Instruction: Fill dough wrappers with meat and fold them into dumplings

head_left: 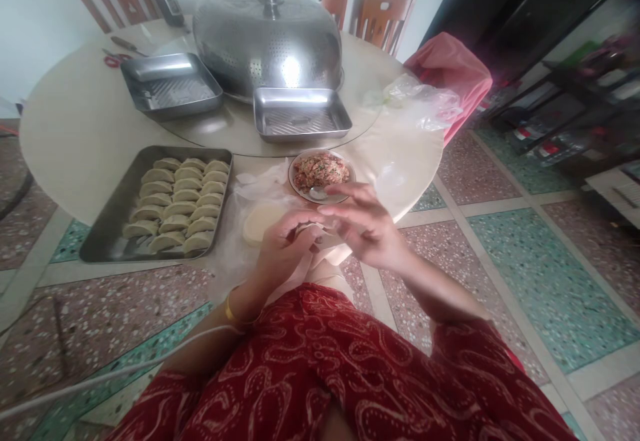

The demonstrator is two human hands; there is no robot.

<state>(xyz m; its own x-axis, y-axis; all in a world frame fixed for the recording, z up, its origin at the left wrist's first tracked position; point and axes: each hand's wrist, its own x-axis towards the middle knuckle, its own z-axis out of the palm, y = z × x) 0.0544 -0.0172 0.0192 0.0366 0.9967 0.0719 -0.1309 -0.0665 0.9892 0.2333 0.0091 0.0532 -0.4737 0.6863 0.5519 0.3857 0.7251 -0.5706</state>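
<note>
Close to my body, at the table's near edge, my left hand [287, 238] is curled around a dumpling [309, 226], mostly hidden by the fingers. My right hand [367, 224] meets it from the other side, thumb and fingertips at the dumpling's edge, with the upper fingers stretched forward. Just beyond my hands stands a bowl of minced filling [320, 169], a spoon [317, 192] resting in it. Round dough wrappers [263, 222] lie stacked on a plastic sheet beside my left hand. Further left, a metal tray [107, 218] holds rows of folded dumplings [181, 191].
Behind stand two metal trays [170, 104] [303, 131] and a large domed steamer lid [265, 34] on the turntable. Red-handled scissors [113, 61] lie far left. Plastic bags [425, 101] sit at the right edge by a pink-covered chair [453, 71].
</note>
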